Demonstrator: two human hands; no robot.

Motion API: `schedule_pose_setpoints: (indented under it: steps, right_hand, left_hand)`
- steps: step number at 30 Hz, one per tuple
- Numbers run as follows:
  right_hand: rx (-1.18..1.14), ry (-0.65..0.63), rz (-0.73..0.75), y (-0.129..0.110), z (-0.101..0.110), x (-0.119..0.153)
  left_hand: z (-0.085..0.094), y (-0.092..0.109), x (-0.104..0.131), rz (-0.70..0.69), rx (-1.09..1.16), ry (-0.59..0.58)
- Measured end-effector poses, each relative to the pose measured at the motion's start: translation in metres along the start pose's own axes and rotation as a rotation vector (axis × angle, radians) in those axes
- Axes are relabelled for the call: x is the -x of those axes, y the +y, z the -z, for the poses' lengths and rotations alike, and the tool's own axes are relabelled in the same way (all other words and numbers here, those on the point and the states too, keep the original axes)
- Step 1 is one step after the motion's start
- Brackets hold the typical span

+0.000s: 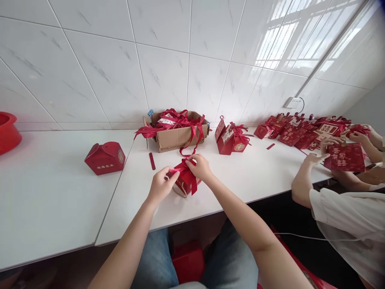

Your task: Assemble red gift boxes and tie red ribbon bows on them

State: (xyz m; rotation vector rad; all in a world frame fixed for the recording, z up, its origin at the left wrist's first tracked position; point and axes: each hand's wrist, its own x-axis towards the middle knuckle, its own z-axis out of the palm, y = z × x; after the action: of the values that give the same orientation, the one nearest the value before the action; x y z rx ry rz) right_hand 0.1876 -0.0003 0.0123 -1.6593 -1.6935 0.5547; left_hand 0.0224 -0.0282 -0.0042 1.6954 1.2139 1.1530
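head camera, and starting far left: a red tub (9,134), partly out of view, on the white counter (57,200). next along, a red box (105,159) with its top flaps folded together, pale lettering on its side. then a small dark red strip (152,161) lying flat, and behind it a brown carton (176,140) heaped with tangled bands (177,118), some spilling over its side. centre stage, in front of the carton, the small gift box (181,184) sits on the counter, a rope handle (180,194) at its near side. left hand (162,182): fingertips pinched on the red ribbon (193,182). right hand (200,167): clamped on the same ribbon atop the box, close to the left but apart from it. further right, boxes with bows (231,138) stand together, then a spread of red packaging (300,130), where a co-worker's hand (315,159) meets a red packet (345,157).
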Motion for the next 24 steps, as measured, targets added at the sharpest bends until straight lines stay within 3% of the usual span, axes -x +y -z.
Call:
schedule_pose_setpoints:
  steps: [2, 6, 11, 15, 20, 24]
  right_hand:
    - [-0.033, 0.026, 0.04, 0.005, -0.003, 0.002]
    - [-0.036, 0.028, 0.088, 0.013, -0.008, 0.006]
    - [0.007, 0.017, 0.086, 0.015, -0.011, 0.006]
    - [-0.106, 0.065, 0.136, 0.018, -0.01, 0.003]
    - [-0.246, 0.2, 0.265, 0.025, 0.012, 0.007]
    - [-0.131, 0.002, 0.421, 0.028, 0.036, 0.022]
  left_hand:
    - [-0.005, -0.003, 0.007, 0.157, 0.216, -0.021]
    - [-0.015, -0.016, 0.012, 0.36, 0.48, 0.092]
    - [-0.019, -0.023, 0.009, 0.41, 0.496, 0.168]
    - [-0.02, -0.021, 0.014, 0.422, 0.532, 0.122]
    - [-0.027, -0.012, 0.038, 0.35, 0.264, -0.058]
    - [-0.038, -0.01, 0.053, 0.172, -0.06, -0.079]
